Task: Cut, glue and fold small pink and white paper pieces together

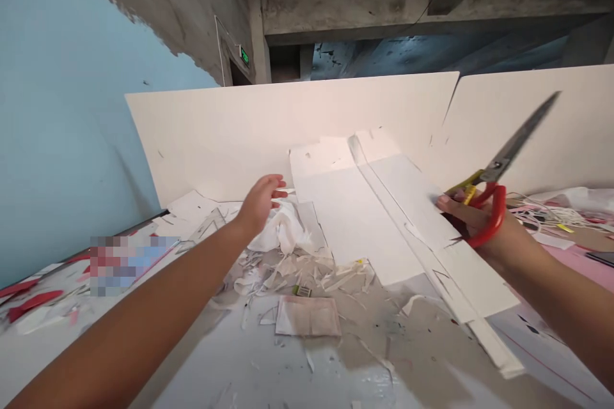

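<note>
My left hand (261, 201) hovers open, fingers spread, just above a crumpled white tissue-like paper (283, 230), and it seems to hold nothing. My right hand (480, 220) is shut on red-handled scissors (508, 153), whose steel blades point up and to the right. Its fingertips sit by the edge of a long white scored card sheet (378, 217), which lies across the table. Paper scraps (292, 275) are heaped below my left hand, around a small folded pinkish paper packet (307, 316).
A white board (249, 134) stands along the back of the table, against a blue wall (62, 108). Red cut-out pieces (33, 297) lie at the left. A tangle of thin cords (542, 211) and a pink sheet (575, 262) are at the right.
</note>
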Demonstrator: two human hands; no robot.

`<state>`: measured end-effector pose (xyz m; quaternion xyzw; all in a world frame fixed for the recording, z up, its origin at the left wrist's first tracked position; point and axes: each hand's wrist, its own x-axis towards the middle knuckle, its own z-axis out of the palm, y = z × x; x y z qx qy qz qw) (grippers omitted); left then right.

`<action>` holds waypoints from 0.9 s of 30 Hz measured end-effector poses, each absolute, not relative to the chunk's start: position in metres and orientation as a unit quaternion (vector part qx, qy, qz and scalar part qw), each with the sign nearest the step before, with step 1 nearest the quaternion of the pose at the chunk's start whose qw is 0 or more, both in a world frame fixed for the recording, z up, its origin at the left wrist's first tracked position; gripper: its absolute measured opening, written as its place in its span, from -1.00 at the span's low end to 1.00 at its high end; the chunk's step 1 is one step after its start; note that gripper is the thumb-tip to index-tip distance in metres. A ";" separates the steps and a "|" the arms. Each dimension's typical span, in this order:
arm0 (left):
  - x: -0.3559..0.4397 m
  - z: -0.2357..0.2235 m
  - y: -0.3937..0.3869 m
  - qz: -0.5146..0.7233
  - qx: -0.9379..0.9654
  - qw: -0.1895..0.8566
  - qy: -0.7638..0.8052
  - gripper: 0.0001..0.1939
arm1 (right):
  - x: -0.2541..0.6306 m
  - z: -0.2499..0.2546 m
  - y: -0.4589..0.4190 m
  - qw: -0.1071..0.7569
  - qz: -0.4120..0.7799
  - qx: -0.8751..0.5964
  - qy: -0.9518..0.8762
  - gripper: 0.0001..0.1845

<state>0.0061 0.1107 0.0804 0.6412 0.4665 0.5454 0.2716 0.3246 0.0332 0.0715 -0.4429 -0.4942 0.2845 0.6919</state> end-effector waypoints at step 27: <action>-0.076 0.073 0.081 0.439 0.567 0.421 0.554 -0.54 | 0.291 0.162 0.021 0.480 0.017 -0.587 -0.652 -0.56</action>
